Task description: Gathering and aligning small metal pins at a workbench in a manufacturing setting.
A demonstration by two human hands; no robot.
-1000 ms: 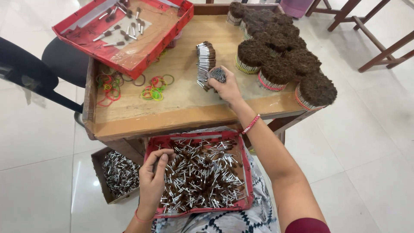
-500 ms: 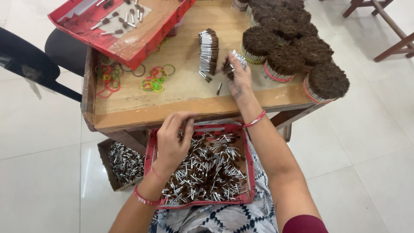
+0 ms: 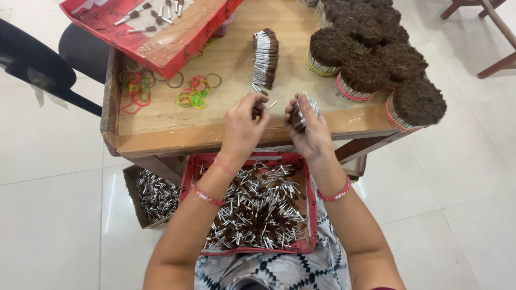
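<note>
**Both hands raised from tray and table, meeting over the near table edge**

Far left of the left hand: dark chair, well apart. Below and left of that hand, on the floor: open cardboard box filled with metal-shanked pieces. Beyond it, on the table: tilted red tray with a few pieces, then loose rubber bands, near but not touched.

Left hand: fingers pressed together, pinching a few small pieces at the fingertips. Half a second earlier seen down in the lap tray; now lifted clear of it and held over the table edge. Lap tray directly beneath both wrists, heaped with loose brown-tipped pieces.

Just beyond the fingertips of both hands: upright row of stacked pieces, not touched.

Right hand: curled around a small bundle, shanks showing above the fingers. Half a second earlier resting farther out beside the stacked row; now drawn back and just beside the left hand, fingertips almost meeting.

Right of and beyond the right hand: banded round bundles with brown tops, well apart.

Judged from the change: fresh pick brought up to the held bundle; joining stage in hand, bundle much smaller than the banded ones
</note>
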